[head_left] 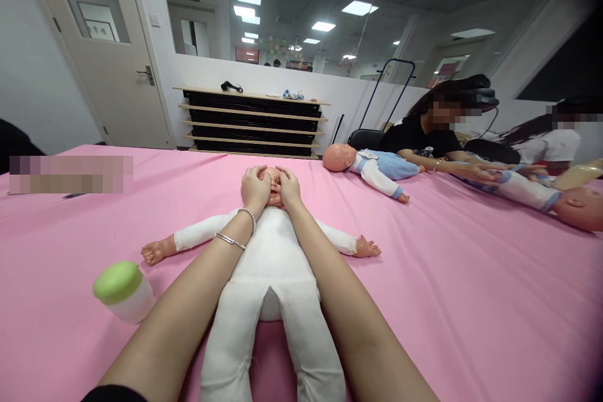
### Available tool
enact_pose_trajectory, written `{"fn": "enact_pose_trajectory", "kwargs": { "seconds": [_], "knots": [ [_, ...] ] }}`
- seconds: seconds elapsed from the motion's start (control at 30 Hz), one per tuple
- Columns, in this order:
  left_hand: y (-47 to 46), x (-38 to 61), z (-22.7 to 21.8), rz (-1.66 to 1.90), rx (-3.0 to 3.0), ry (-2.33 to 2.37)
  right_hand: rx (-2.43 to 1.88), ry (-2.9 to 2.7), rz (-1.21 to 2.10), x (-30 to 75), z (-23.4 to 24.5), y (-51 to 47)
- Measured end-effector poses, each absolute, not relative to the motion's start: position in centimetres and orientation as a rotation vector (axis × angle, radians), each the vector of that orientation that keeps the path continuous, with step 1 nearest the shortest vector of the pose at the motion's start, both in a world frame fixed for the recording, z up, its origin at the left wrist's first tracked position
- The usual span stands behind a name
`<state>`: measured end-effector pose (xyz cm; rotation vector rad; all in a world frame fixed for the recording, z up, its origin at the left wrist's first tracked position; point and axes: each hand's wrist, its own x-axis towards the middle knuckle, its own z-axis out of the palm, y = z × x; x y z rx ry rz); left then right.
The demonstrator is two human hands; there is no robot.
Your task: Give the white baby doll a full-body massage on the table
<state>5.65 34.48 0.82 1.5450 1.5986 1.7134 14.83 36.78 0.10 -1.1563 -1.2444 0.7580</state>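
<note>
A baby doll (pixel 276 242) with a white cloth body lies on its back on the pink table cover (pixel 452 308), its arms spread and its legs toward me. My left hand (pixel 255 190) is curled round one side of the doll's head. Against the other side, my right hand (pixel 289 187) is cupped with bent fingers. Between both thumbs part of the doll's face (pixel 275 187) shows; the rest of the head is hidden. Bracelets circle my left wrist.
A jar with a green lid (pixel 117 282) stands left of my left forearm. A doll in blue and white (pixel 381 166) lies at the back right. Beyond it, a person in black (pixel 424 132) handles another doll (pixel 532 191). Low shelves (pixel 254 116) stand behind the table.
</note>
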Motion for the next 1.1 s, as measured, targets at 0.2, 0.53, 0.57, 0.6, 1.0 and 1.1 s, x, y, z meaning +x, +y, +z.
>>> {"fn": "enact_pose_trajectory", "kwargs": {
  "seconds": [0.2, 0.53, 0.57, 0.6, 1.0, 1.1],
  "knots": [
    [34.9, 5.7, 0.4, 1.766, 1.486, 1.556, -1.156, -1.159, 0.783, 14.7, -0.6, 37.7],
    [34.7, 3.9, 0.1, 1.652, 1.350, 1.342, -1.117, -1.147, 1.086, 15.9, 1.2, 34.9],
    [34.2, 3.5, -0.3, 1.632, 1.403, 1.314, -1.084, -1.183, 1.113, 16.1, 1.0, 34.1],
    [33.7, 3.2, -0.8, 1.603, 1.466, 1.288, -1.044, -1.219, 1.135, 16.3, 0.6, 33.4],
    [32.8, 3.3, -4.4, 1.626, 1.759, 1.242, -0.830, -1.258, 1.054, 16.7, -3.2, 32.0],
    [33.3, 3.2, -4.8, 1.658, 1.741, 1.187, -0.814, -1.226, 1.096, 16.9, -3.4, 32.2]
  ]
}}
